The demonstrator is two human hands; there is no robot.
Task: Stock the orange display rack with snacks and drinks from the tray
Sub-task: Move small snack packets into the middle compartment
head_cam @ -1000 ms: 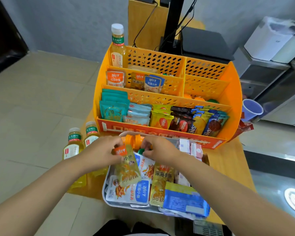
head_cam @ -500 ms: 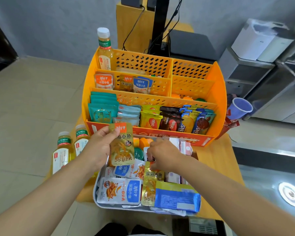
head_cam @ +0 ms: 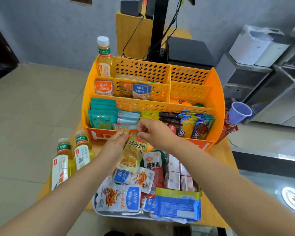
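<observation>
Head view: both hands now meet on one yellow fish-snack packet [head_cam: 132, 155]. The left hand [head_cam: 113, 144] holds its upper left edge, and the right hand [head_cam: 152, 132] pinches the top of it with curled fingers. The packet hangs in the air above the far end of the tray [head_cam: 99, 211], just in front of the orange display rack [head_cam: 215, 106].

Half a second ago only the left hand held this packet, while the right hand was low in the tray among the other snacks. One second ago both hands were still down in the tray. So the packet has been lifted out and the right hand has come up to join the grip. I judge that the person is straightening it before placing it, probably in the middle tier, where similar fish-snack packets [head_cam: 126, 89] already stand.

Two tea bottles [head_cam: 71, 157] stand on the table [head_cam: 223, 154] left of the tray, not yet stocked; many packets remain in the tray.
</observation>
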